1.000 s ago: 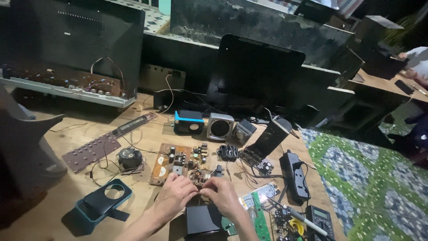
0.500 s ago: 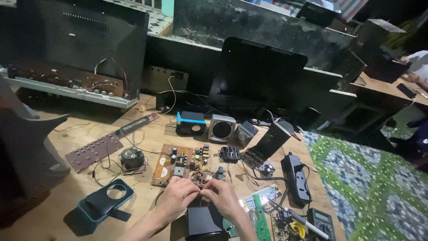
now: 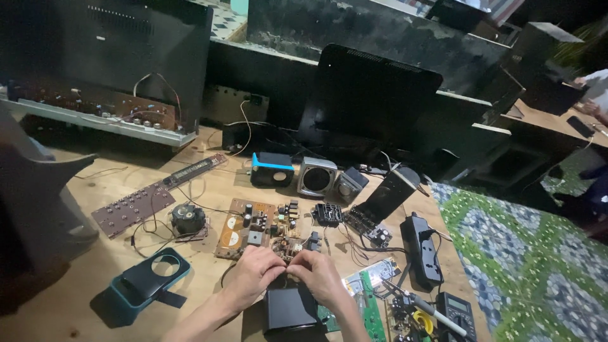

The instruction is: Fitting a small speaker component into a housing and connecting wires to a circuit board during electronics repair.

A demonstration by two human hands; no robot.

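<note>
Wooden workbench (image 3: 95,297), lower half of frame, strewn with dismantled electronics. Left hand (image 3: 253,275), lower centre: fingers curled inward, tips pinched together on a small wired component (image 3: 288,253) at the near edge of the brown circuit board (image 3: 256,229); exactly what the fingertips grip is too small to tell. Right hand (image 3: 322,275), just right of the left: fingers likewise curled, tips meeting those of the left hand at the same small component; the two hands touch at the fingertips. Black box-shaped casing (image 3: 290,308), bottom centre, directly below both hands, partly covered by the wrists. Brown circuit board, centre of frame, lying flat, studded with capacitors, wires trailing off it. Round black motor-like part (image 3: 188,218), left of the board, wired. Long perforated brown panel (image 3: 132,208), centre left, flat on the bench. Teal speaker shell (image 3: 149,282) with round opening, lower left. Small black speaker with blue trim (image 3: 272,169), above centre; silver speaker cube (image 3: 316,177) just right of it; smaller grey speaker (image 3: 349,185) beside that. Black power strip (image 3: 423,248), right of centre, at the bench edge. Green circuit board (image 3: 370,297), lower right of the hands. Multimeter (image 3: 457,315), bottom right, with a pen-shaped tool (image 3: 421,305) across it. Large dark television backs (image 3: 370,95), upper half, propped behind the bench; one at upper left shows an exposed board strip (image 3: 95,114). Green patterned mat (image 3: 538,272), right side.
</note>
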